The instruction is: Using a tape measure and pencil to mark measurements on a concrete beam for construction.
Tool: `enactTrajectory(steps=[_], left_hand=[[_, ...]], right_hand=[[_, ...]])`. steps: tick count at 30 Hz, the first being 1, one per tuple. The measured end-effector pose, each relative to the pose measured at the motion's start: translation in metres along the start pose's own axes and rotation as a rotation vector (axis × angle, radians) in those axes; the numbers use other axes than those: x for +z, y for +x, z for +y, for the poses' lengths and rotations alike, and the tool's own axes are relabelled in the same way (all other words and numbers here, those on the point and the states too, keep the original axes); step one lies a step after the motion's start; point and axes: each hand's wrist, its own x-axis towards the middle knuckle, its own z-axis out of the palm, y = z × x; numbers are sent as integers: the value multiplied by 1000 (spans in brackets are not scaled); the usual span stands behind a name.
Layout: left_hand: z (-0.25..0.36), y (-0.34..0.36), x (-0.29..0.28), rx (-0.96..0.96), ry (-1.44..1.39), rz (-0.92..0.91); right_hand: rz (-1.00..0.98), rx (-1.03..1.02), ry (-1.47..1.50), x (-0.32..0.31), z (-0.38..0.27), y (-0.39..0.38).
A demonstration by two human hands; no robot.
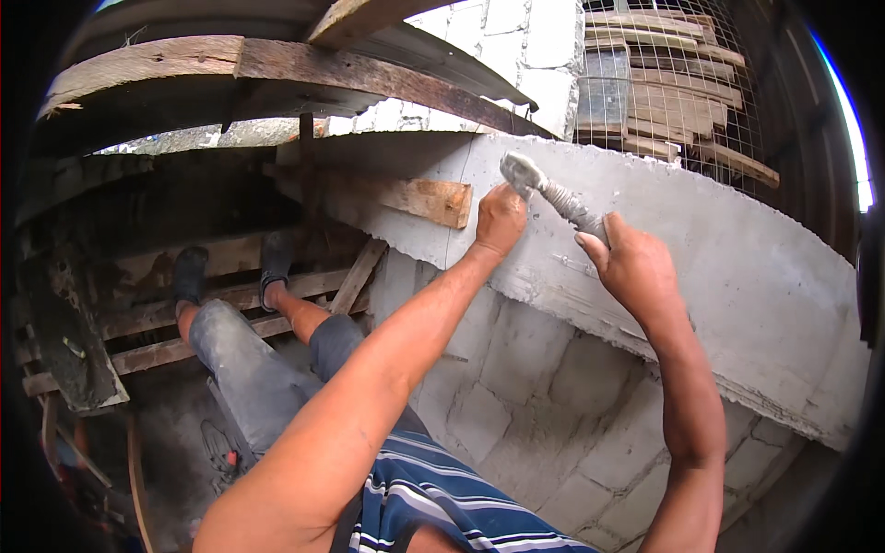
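Observation:
In my right hand is a hammer, its handle wrapped in grey and its head coated with pale dust. The hammer head lies just above and beside my left hand, overlapping its edge in view. My left hand is closed in a fist against the face of a grey concrete beam. Whatever its fingers hold, if anything, is hidden. A thin dark line runs down the beam just left of that fist. Close by, a wooden beam end juts out in front of the concrete.
My feet stand on wooden planks at left. Below the beam is a block wall. Overhead run timber and metal roofing. Stacked boards sit behind wire mesh at upper right. A dirty board leans at far left.

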Motion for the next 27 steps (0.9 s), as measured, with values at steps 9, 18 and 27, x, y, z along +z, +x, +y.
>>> enactTrajectory(steps=[9,18,27], left_hand=[[-3,0,-1,37,88,-75],[-3,-2,0,-26,-73,22],[14,5,-17,-256,-187,-156]], right_hand=[[-80,86,-58,-1,-6,4],[56,-66,42,5,-4,-4],[31,28,229,0,9,-15]])
